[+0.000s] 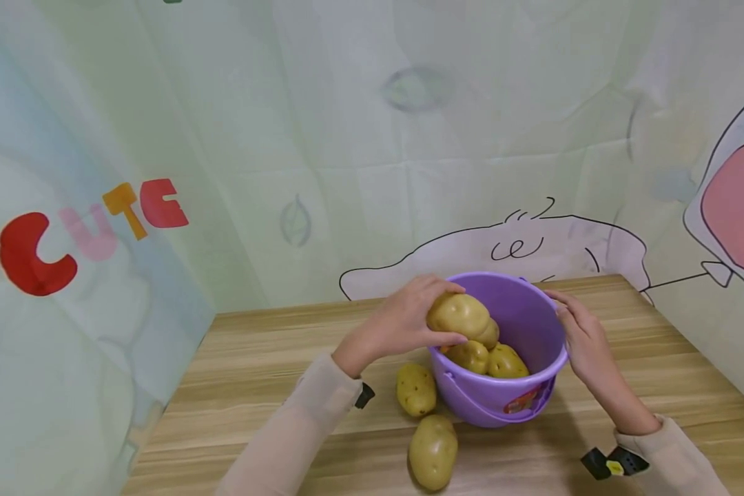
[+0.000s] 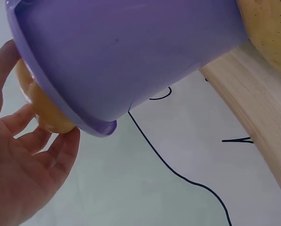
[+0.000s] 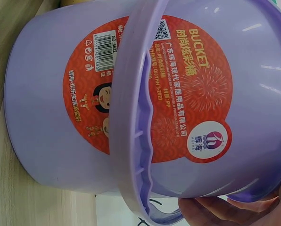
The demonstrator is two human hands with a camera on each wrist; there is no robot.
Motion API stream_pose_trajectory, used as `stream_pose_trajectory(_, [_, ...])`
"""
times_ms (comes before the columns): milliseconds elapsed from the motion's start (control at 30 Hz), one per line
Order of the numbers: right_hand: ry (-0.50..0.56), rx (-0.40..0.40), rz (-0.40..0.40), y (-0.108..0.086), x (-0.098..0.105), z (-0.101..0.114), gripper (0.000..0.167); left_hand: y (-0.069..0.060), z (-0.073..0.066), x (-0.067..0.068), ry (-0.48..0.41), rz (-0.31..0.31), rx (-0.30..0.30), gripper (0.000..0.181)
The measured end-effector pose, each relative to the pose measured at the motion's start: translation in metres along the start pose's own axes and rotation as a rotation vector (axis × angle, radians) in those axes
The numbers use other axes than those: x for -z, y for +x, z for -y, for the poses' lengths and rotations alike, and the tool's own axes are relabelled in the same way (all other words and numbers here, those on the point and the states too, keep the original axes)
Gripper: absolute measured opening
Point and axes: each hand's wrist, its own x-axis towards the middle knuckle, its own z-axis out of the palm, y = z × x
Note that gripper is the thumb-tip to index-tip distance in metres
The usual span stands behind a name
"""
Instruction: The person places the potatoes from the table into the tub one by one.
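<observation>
A purple bucket (image 1: 536, 327) stands on the table, with several potatoes (image 1: 507, 362) inside. My left hand (image 1: 409, 317) grips a potato (image 1: 460, 315) at the bucket's left rim, fingers on its far side and thumb below. In the left wrist view that potato (image 2: 48, 110) shows past the rim, held by the curled fingers. My right hand (image 1: 585, 337) holds the bucket's right rim, fingers bent over its edge. The right wrist view shows the red label (image 3: 178, 94) and the lowered handle (image 3: 126, 117) of the bucket.
Two potatoes lie on the wooden table (image 1: 273, 358): one (image 1: 416, 390) right beside the bucket's left side, the other (image 1: 433, 452) nearer the front. Behind the table hangs a printed cloth (image 1: 347, 138) with drawings, and red and orange letters (image 1: 124, 203) at left.
</observation>
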Motion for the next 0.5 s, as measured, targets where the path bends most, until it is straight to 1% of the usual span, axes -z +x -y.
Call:
stream_pose_trajectory(233, [0.01,0.016,0.016,-0.0015,0.0,0.0005,0.041,0.0035,0.0002,-0.004,0.051,0.008,0.005,0.07])
stream_pose_trajectory(500, [0.009,0.007,0.013,-0.0015,0.0005,0.0,0.042,0.008,-0.0011,-0.0103,0.103,0.03,0.01,0.069])
